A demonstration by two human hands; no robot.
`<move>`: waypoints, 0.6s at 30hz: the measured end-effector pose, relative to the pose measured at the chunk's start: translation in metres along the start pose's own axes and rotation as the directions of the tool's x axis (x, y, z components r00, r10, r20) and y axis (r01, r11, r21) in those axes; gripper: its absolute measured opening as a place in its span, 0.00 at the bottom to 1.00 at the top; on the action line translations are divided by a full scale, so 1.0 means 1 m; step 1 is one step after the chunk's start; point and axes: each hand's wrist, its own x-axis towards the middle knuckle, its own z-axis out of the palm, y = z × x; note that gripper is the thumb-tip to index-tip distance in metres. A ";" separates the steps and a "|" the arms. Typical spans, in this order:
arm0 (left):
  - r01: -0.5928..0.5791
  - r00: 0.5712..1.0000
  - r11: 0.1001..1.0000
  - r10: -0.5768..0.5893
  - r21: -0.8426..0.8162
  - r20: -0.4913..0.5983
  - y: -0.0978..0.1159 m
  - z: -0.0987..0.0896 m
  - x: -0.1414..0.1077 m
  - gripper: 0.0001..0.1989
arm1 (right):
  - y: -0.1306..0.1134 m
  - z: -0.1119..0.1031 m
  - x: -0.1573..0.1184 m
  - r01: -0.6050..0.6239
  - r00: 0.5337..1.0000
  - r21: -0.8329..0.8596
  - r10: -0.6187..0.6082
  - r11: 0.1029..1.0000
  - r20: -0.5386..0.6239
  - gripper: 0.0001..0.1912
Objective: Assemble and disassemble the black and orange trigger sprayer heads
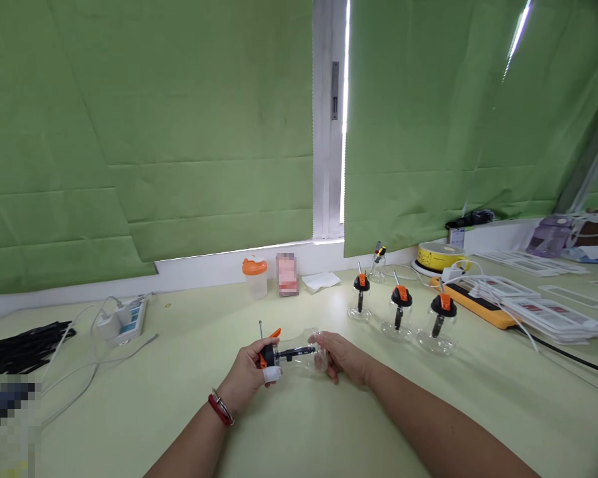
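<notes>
Level above the pale table, a clear bottle point(305, 362) lies sideways between my hands, with a dark tube inside it. My left hand point(252, 372) is closed round its black and orange cap point(268, 355), from which a thin metal straw points up. White tape wraps one of the left fingers. At the bottle's wide clear end, the fingers of my right hand point(345, 358) grip the rim. Three similar bottles with black and orange caps stand upright to the right: one point(361, 299), another point(398, 312) and a third point(438, 322).
An orange-lidded cup point(256, 279), a pink box point(288, 274) and a tissue point(321, 281) sit by the wall. On the left are a power strip point(132, 320) and black strips point(22, 345). An orange-edged power strip point(478, 304), yellow spool point(439, 256) and white frames point(553, 315) lie right.
</notes>
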 end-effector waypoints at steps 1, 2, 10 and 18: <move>-0.005 1.000 1.000 0.005 0.003 -0.008 0.001 0.000 0.000 0.28 | -0.001 0.000 0.000 -0.005 1.000 0.004 0.005 1.000 0.006 0.29; -0.013 1.000 1.000 0.013 0.002 -0.015 0.001 -0.001 0.000 0.28 | -0.002 0.000 -0.001 0.005 1.000 0.015 -0.006 1.000 0.018 0.30; -0.060 0.997 0.997 0.058 -0.041 -0.041 0.005 -0.007 0.002 0.27 | -0.012 0.000 -0.010 0.281 0.956 0.026 -0.282 0.959 0.078 0.38; -0.051 0.999 0.998 0.051 -0.036 -0.016 0.006 -0.005 -0.001 0.27 | -0.003 0.001 -0.005 0.239 0.966 0.084 -0.245 0.967 0.075 0.30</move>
